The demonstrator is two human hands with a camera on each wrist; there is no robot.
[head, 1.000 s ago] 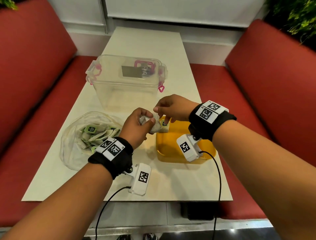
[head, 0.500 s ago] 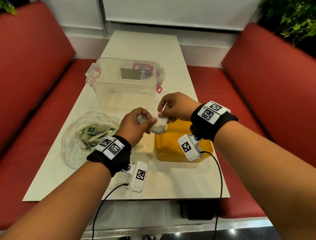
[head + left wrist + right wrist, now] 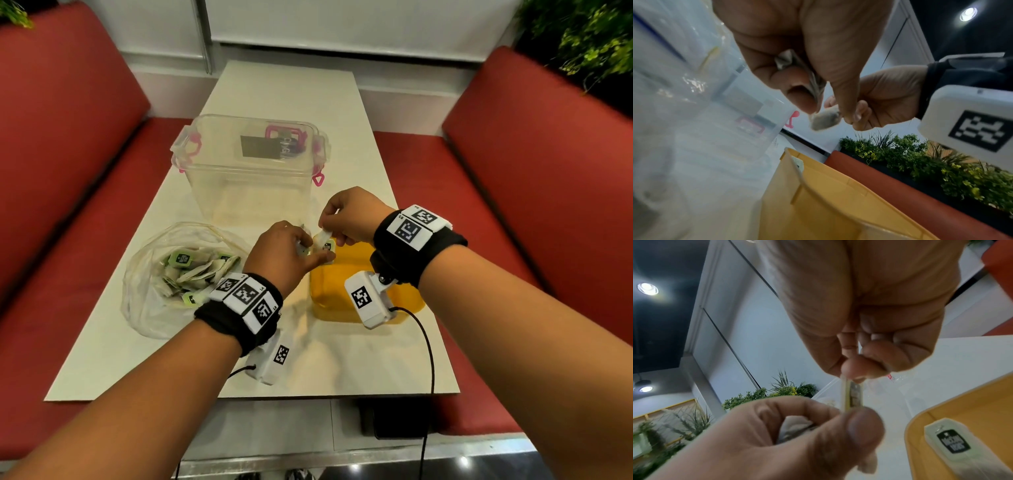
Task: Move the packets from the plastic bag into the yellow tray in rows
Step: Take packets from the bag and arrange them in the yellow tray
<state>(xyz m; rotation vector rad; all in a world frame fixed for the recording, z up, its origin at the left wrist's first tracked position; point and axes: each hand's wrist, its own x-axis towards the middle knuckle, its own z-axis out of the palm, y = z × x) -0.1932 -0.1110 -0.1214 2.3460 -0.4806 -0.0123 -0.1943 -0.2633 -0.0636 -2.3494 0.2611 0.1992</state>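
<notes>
My left hand (image 3: 310,248) grips a small bunch of white tea packets (image 3: 797,69) just above the yellow tray's (image 3: 342,301) far left corner. My right hand (image 3: 330,229) pinches the top edge of one packet (image 3: 325,241) from that bunch; my left thumb still touches its lower end. In the right wrist view this packet (image 3: 852,394) hangs edge-on between both hands. One packet (image 3: 947,441) with a dark label lies inside the tray (image 3: 972,405). The clear plastic bag (image 3: 147,308) with several packets (image 3: 191,270) lies on the table to the left.
A clear plastic box (image 3: 250,164) with pink latches stands on the white table (image 3: 342,359) just behind the hands. Red benches (image 3: 548,205) run along both sides. Wrist camera cables hang over the table's near edge.
My right hand came up from the tray's far left corner to the left hand's bunch and now pinches one packet from it. Both hands sit slightly higher.
</notes>
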